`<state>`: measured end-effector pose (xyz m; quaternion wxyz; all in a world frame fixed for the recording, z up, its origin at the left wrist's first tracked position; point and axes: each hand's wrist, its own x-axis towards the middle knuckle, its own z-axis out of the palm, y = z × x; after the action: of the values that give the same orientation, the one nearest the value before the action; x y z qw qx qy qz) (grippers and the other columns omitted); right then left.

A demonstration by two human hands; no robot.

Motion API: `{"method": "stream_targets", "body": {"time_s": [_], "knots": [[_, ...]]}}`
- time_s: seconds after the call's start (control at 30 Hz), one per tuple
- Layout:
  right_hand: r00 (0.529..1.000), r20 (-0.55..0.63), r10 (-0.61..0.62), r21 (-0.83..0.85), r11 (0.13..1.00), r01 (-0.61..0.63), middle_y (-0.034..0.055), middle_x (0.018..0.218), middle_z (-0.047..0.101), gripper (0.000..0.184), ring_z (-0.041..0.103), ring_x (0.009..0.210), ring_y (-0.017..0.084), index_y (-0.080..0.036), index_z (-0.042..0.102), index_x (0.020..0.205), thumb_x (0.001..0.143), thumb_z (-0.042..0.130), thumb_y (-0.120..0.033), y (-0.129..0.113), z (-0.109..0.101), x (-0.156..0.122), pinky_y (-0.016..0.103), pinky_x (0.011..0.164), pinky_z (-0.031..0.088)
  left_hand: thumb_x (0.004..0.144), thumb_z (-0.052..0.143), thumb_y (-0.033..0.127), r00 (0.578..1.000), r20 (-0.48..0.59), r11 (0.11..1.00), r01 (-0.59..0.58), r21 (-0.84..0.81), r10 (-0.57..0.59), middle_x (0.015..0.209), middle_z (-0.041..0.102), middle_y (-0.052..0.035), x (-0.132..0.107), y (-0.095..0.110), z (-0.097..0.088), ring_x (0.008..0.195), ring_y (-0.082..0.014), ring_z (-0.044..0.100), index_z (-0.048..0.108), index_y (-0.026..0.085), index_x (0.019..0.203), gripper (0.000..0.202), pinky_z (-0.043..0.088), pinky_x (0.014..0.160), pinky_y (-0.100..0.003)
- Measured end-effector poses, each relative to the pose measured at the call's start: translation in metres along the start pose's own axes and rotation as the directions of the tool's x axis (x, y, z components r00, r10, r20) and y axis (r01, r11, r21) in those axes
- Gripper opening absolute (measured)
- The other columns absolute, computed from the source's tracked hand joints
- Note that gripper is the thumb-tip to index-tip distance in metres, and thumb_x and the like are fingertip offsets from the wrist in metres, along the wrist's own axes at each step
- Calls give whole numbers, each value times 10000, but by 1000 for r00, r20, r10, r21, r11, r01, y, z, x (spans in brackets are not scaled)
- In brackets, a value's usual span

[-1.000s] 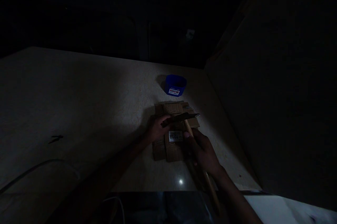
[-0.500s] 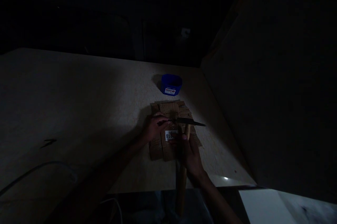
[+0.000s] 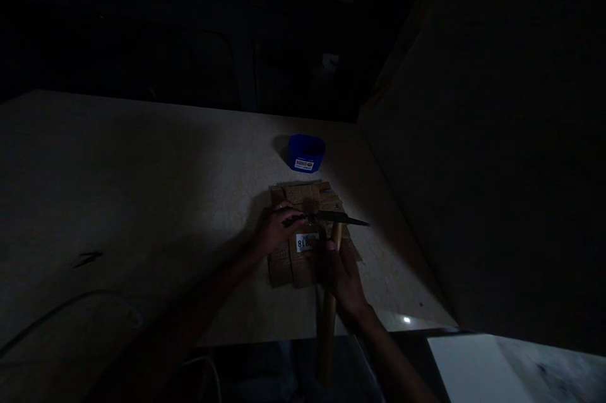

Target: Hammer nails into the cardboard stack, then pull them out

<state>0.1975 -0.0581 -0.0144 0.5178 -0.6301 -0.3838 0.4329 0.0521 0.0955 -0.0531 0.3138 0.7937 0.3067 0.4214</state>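
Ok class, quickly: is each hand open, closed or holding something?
Left hand: fingers bent over the cardboard; too dark to tell what's held.
Right hand: closed, holding the hammer.

Dim indoor work corner, home or workshop unclear: pale tabletop (image 3: pixel 189 163), hammer (image 3: pixel 329 314) over cardboard (image 3: pixel 303 273), blue tub (image 3: pixel 294 155) far, dark panel (image 3: pixel 497 169) right.

2 hands (image 3: pixel 277 229) (image 3: pixel 347 283), 1 hammer (image 3: pixel 334 217), 1 tub (image 3: pixel 292 159)
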Motion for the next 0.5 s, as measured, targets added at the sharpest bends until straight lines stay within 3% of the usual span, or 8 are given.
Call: {"method": "stream_targets", "body": {"time_s": [0.1, 0.2, 0.33, 0.4, 0.5], "knots": [[998, 65, 1, -20, 1000, 0, 64, 875, 736, 435, 701, 646, 191, -199, 588, 1050, 950, 466, -605, -22, -6, 3, 300, 613, 565, 854, 694, 207, 1000, 17, 1000, -2, 22, 1, 977, 686, -50, -1, -2, 0, 875, -155, 672, 742, 213, 969, 125, 560, 727, -260], [991, 131, -40, -185, 981, 65, -28, 609, 612, 410, 553, 394, 122, -195, 564, 922, 956, 466, -592, -54, -15, 6, 219, 399, 433, 838, 697, 176, 1000, 30, 994, -7, 112, 3, 962, 685, -44, -2, -3, -1, 881, -164, 668, 751, 217, 938, 120, 551, 774, -286], [974, 168, -149, -373, 905, 202, -43, 557, 540, 387, 528, 429, 108, -187, 584, 865, 956, 496, -553, -90, -22, 10, 191, 391, 377, 856, 682, 200, 997, 64, 982, 18, 190, -31, 944, 696, -47, -2, 0, -2, 865, -179, 669, 760, 218, 907, 95, 539, 785, -308], [971, 194, -138, -366, 909, 202, -45, 546, 533, 395, 524, 417, 110, -186, 589, 869, 953, 500, -562, -95, -23, 12, 193, 380, 376, 857, 680, 205, 997, 64, 978, 35, 207, -50, 961, 701, -52, -1, 2, -3, 882, -190, 670, 756, 218, 919, 99, 537, 801, -321], [980, 188, -68, -258, 959, 116, -51, 547, 537, 428, 484, 356, 101, -196, 563, 834, 932, 507, -609, -83, -19, 12, 200, 337, 357, 849, 693, 234, 998, 45, 982, 44, 184, -53, 985, 692, -62, -1, 4, -3, 877, -193, 668, 731, 204, 971, 131, 542, 782, -319]]}}
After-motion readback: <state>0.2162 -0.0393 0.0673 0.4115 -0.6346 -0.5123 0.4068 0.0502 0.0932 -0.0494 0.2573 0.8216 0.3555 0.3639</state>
